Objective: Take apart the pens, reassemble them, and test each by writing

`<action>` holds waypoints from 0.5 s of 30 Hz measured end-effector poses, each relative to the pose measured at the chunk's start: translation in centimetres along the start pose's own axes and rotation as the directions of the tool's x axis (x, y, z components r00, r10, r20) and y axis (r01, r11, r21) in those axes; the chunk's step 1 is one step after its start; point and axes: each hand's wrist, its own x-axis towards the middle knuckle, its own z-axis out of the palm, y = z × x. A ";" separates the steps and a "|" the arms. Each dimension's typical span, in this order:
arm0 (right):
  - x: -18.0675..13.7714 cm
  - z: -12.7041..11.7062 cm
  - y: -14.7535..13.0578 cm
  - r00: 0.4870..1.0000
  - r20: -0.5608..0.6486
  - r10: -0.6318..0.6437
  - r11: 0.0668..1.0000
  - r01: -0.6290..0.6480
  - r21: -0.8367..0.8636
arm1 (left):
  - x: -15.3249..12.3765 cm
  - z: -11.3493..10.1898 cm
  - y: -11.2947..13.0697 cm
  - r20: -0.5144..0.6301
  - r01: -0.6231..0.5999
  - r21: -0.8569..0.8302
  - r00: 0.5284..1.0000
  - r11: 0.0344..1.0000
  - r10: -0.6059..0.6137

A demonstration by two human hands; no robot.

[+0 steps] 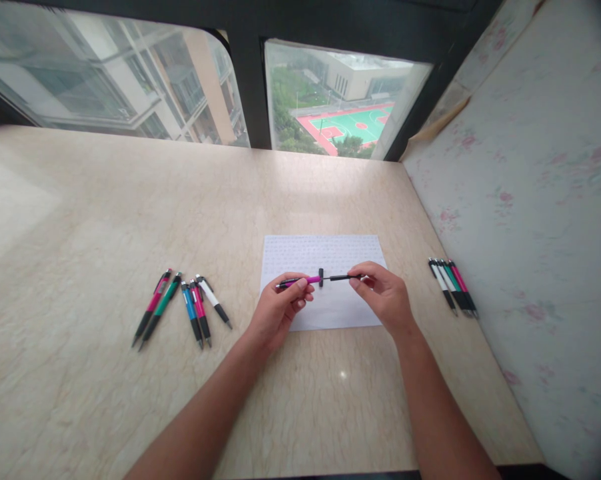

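My left hand (279,308) is closed round the pink barrel of a pen (300,282), held level above a white sheet of paper (330,257) covered in handwriting. My right hand (385,293) pinches a thin black part (343,277) that sticks out of the barrel's right end. A small black piece sits between the two halves. Both hands hover over the middle of the sheet, a short way apart.
Several pens (183,307) in pink, green, blue and white lie on the beige marble table (105,220) to the left. Another small group of pens (453,285) lies at the right, close to a floral-papered wall (530,233). Windows run along the far edge.
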 end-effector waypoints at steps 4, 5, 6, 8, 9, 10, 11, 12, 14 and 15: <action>-0.2 -0.3 0.3 0.995 -0.091 0.038 0.996 -0.030 0.085 | 0.0 0.0 0.1 0.002 0.011 -0.020 1.000 1.000 -0.011; -0.3 -0.4 0.4 0.992 -0.119 0.045 0.992 -0.031 0.118 | -0.1 0.0 0.1 0.007 0.013 -0.022 1.000 1.000 -0.013; -0.3 -0.4 0.4 0.988 -0.145 0.052 0.987 -0.029 0.157 | -0.1 -0.1 0.1 0.015 0.017 -0.024 1.000 1.000 -0.016; -0.3 -0.4 0.4 0.980 -0.188 0.064 0.970 -0.017 0.244 | -0.1 -0.1 0.1 0.037 0.026 -0.031 0.999 0.999 -0.025; -0.2 -0.4 0.4 0.977 -0.203 0.072 0.958 -0.011 0.287 | -0.1 -0.1 0.0 0.046 0.034 -0.039 0.998 0.999 -0.032; -0.2 -0.4 0.3 0.974 -0.213 0.079 0.945 -0.006 0.326 | -0.1 -0.2 0.0 0.053 0.042 -0.049 0.998 0.998 -0.039; -0.1 -0.4 0.2 0.972 -0.220 0.087 0.933 -0.002 0.359 | 0.0 -0.2 0.0 0.057 0.050 -0.061 0.997 0.997 -0.046; 0.0 -0.4 0.1 0.969 -0.227 0.092 0.923 0.003 0.386 | 0.0 -0.2 -0.1 0.059 0.057 -0.076 0.997 0.995 -0.052; 0.2 -0.6 0.1 0.964 -0.249 0.097 0.903 0.020 0.430 | 0.0 -0.2 -0.1 0.063 0.066 -0.110 0.996 0.992 -0.060; 0.3 -0.8 0.1 0.960 -0.264 0.098 0.894 0.031 0.446 | 0.0 -0.2 -0.1 0.063 0.067 -0.127 0.996 0.990 -0.060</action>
